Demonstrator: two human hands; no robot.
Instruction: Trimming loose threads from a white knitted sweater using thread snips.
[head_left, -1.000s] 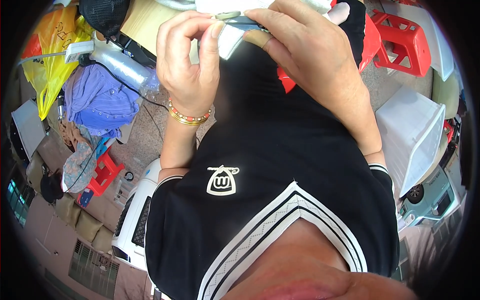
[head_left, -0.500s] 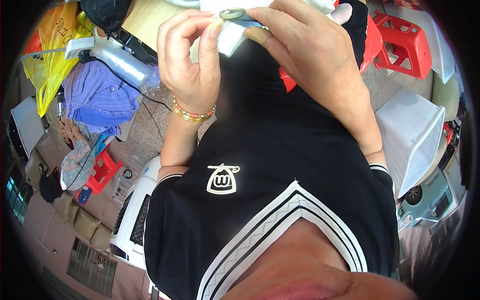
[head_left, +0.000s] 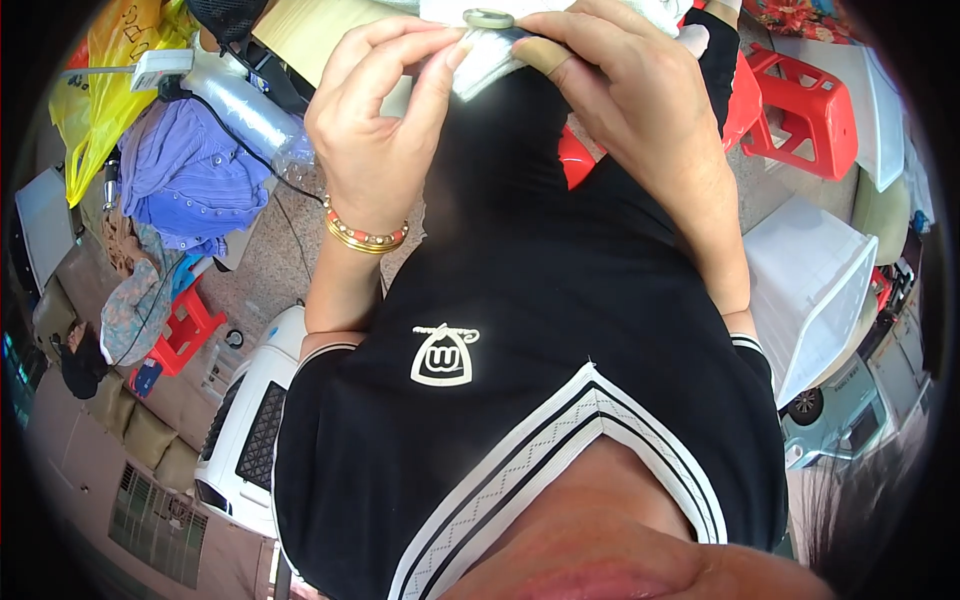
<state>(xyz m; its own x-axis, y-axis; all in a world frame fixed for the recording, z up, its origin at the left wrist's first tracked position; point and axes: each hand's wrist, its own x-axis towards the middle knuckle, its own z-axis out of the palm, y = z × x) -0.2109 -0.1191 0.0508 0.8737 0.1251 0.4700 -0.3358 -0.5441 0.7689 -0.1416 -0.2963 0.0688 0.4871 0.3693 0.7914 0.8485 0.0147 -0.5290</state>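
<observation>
At the far side of my lap, both my hands meet over a white cloth (head_left: 483, 72). My left hand (head_left: 375, 110) pinches the cloth's edge between thumb and forefinger, and bracelets (head_left: 365, 238) circle that wrist. My right hand (head_left: 645, 85) has thumb and forefinger closed on a small tool (head_left: 488, 19) with a pale ring, which sits between my two hands, just beyond the near corner of the cloth. Part of it is hidden, so whether my left fingertips also touch it I cannot tell. A tan cover (head_left: 543, 52) wraps my right thumb.

Just beyond my left hand is a wooden tabletop (head_left: 305, 40). Farther left, a purple shirt (head_left: 190, 180) lies heaped beside a clear roll (head_left: 240, 110), with a white power strip (head_left: 163, 66) near them and a yellow bag (head_left: 100, 90) at the outer side. To my right stand a red stool (head_left: 805, 110), farther off, and a white tub (head_left: 805, 290), nearer.
</observation>
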